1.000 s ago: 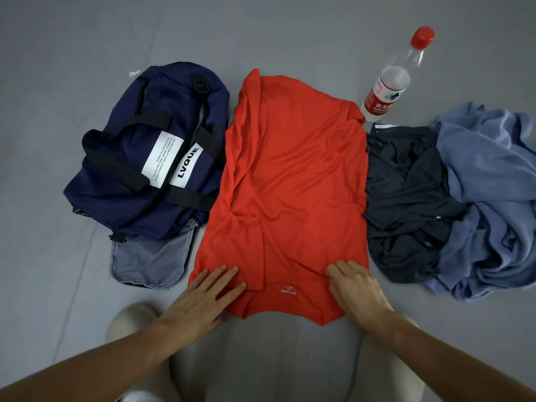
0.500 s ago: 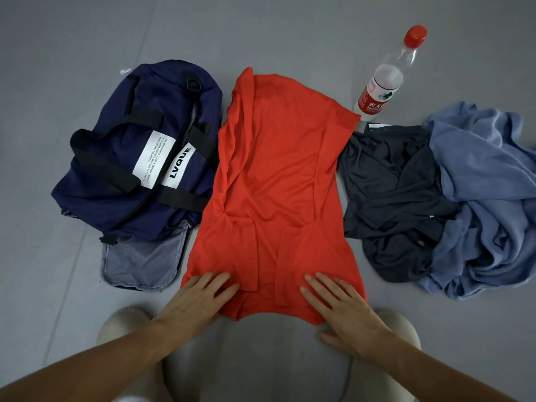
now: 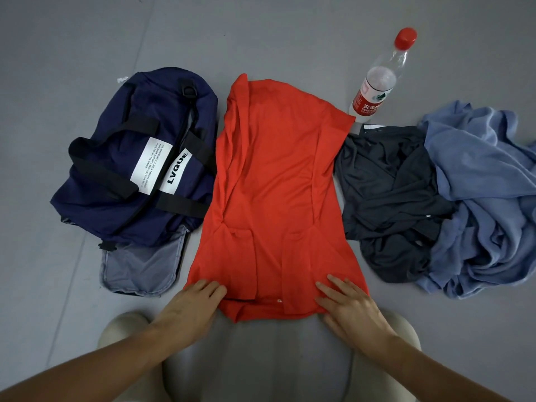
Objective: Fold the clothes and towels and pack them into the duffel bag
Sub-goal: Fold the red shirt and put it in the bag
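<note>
One red shirt [image 3: 275, 184], sides folded inward, lies on the floor [image 3: 58, 53] between one navy duffel bag [image 3: 116, 175] touching its left edge and one dark garment [image 3: 391, 192]. One blue towel [image 3: 487, 198] is cut off by the frame, and one bottle [image 3: 377, 82] has its base hidden behind the shirt's far corner. The left hand [image 3: 194, 306] and right hand [image 3: 351, 303] press the near hem, each grip flat-fingered and clasping nothing.

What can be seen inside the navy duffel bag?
Only grey lining shows at the open end of the navy duffel bag, nearest the person; no clothes are visible there. The rest of its inside is hidden by its own fabric and black straps.
</note>
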{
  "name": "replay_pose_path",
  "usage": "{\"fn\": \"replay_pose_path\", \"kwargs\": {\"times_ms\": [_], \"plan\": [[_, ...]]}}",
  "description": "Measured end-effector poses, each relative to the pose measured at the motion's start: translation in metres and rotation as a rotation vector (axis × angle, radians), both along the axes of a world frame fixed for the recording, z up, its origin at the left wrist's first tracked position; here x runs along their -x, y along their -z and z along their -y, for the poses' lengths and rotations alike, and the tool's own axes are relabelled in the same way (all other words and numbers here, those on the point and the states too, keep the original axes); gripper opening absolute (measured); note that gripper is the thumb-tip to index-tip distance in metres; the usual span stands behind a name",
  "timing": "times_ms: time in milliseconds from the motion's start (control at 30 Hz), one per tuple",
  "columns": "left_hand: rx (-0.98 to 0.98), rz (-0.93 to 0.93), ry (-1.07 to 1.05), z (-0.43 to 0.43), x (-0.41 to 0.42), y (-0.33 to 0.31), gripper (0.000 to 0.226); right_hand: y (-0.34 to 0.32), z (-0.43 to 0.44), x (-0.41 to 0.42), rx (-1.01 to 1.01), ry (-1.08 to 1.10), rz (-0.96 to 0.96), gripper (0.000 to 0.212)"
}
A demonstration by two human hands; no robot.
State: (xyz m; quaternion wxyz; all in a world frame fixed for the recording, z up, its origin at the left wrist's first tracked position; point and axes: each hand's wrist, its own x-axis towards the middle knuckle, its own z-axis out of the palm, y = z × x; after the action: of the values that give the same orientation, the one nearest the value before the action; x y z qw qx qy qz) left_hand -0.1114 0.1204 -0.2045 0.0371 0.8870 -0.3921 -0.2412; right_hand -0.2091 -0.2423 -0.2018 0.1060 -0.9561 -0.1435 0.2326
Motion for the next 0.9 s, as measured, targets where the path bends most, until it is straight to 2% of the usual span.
{"fn": "replay_pose_path", "kwargs": {"times_ms": [67, 167, 233, 300, 400, 467, 567, 633, 700, 800, 900], "plan": [[0.006, -0.088, -0.027, 0.002, 0.004, -0.009, 0.037, -0.013, -0.005, -0.008, -0.029, 0.075, -0.095, 0.034], [-0.032, -0.329, -0.133, 0.012, -0.001, -0.024, 0.023, -0.027, -0.004, -0.021, -0.045, 0.115, -0.288, 0.038], [0.035, -0.385, -0.23, 0.024, -0.014, -0.031, 0.021, -0.034, 0.0, -0.035, -0.109, 0.184, -0.339, 0.036], [0.067, -0.302, -0.303, 0.036, -0.036, -0.036, 0.025, -0.036, 0.008, -0.057, -0.103, 0.262, -0.281, 0.029], [0.1, -0.036, -0.331, 0.045, -0.084, -0.028, 0.026, -0.032, 0.02, -0.1, -0.039, 0.377, -0.121, 0.026], [0.107, 0.189, -0.274, 0.048, -0.117, -0.023, 0.029, -0.024, 0.027, -0.124, -0.016, 0.441, 0.011, 0.032], [0.107, 0.415, -0.098, 0.048, -0.131, -0.014, 0.042, -0.008, 0.028, -0.135, 0.045, 0.345, 0.302, 0.046], [0.128, 0.396, 0.013, 0.048, -0.114, -0.002, 0.056, 0.005, 0.019, -0.121, 0.045, 0.153, 0.352, 0.055], [0.08, 0.264, 0.078, 0.046, -0.087, 0.016, 0.063, 0.025, 0.008, -0.092, 0.084, 0.01, 0.241, 0.069], [-0.059, 0.148, 0.134, 0.037, -0.065, 0.03, 0.07, 0.041, 0.017, -0.061, 0.152, -0.05, 0.102, 0.083], [-0.132, 0.094, 0.114, 0.015, -0.057, 0.028, 0.086, 0.036, 0.03, -0.048, 0.168, -0.068, 0.09, 0.086]]}}
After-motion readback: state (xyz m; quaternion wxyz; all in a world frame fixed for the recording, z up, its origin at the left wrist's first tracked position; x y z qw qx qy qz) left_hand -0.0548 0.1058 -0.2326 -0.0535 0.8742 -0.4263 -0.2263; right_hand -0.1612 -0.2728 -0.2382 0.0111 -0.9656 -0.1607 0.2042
